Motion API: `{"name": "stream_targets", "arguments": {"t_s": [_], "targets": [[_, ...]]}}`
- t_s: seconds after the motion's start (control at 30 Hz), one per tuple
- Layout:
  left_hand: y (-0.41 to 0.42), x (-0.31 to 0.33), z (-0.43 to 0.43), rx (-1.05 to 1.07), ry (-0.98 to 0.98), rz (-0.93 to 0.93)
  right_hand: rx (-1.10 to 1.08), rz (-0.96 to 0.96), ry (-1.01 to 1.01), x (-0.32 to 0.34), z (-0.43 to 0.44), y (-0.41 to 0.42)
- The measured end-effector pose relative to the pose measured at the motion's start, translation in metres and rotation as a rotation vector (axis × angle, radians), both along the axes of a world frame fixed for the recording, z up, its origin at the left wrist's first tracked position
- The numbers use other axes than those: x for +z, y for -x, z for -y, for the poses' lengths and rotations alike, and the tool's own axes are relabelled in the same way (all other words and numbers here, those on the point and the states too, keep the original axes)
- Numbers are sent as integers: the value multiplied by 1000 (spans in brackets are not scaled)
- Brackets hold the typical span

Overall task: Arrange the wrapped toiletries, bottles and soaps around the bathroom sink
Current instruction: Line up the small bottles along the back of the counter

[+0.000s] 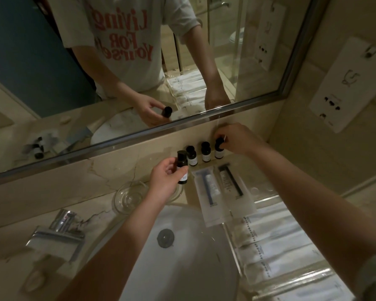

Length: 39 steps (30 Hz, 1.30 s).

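Three small dark bottles with white labels stand in a row on the marble counter under the mirror: the left one (192, 156), the middle one (205, 151) and the right one (218, 149). My right hand (237, 139) pinches the cap of the right bottle. My left hand (165, 183) holds a fourth dark bottle (182, 167) just left of the row, above the counter. Two wrapped packets lie in front of the row: a razor packet (208, 195) and a comb packet (232, 183). Several wrapped toiletries (280, 242) lie in a clear tray on the right.
A white sink (182, 257) with a dark drain lies below my arms. A chrome faucet (59, 233) stands at the left, a clear glass dish (128, 197) behind the sink. A wrapped soap (34, 279) lies lower left. The mirror (139, 61) and a wall socket panel (343, 83) are behind.
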<state>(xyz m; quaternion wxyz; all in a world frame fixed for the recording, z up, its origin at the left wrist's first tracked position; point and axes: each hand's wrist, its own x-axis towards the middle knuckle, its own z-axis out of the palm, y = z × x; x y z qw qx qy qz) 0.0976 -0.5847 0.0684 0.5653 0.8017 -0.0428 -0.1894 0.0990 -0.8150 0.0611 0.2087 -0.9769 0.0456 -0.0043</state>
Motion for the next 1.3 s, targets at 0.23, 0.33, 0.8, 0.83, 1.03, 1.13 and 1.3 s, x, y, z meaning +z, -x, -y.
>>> {"name": "stream_targets", "arguments": {"t_s": [0.23,0.33,0.8,0.83,1.03,1.13,1.3], "targets": [[-2,-5,1,-9,-11,-5,-11,-4,14,0,-2,1],[-1,-5,1,-25,-13,3,-24,3,12,1,-3,4],[23,4,44,-201,48,152,10,196,-420,39,-26,78],[26,5,47,-220,52,147,7,202,-427,39,-23,80],[19,-9,55,-269,-79,164,-235,171,-624,24,9,74],[11,-26,48,-261,-212,182,-388,195,-630,1,29,57],[6,-42,41,-355,-402,218,-375,194,-576,-31,39,33]]}}
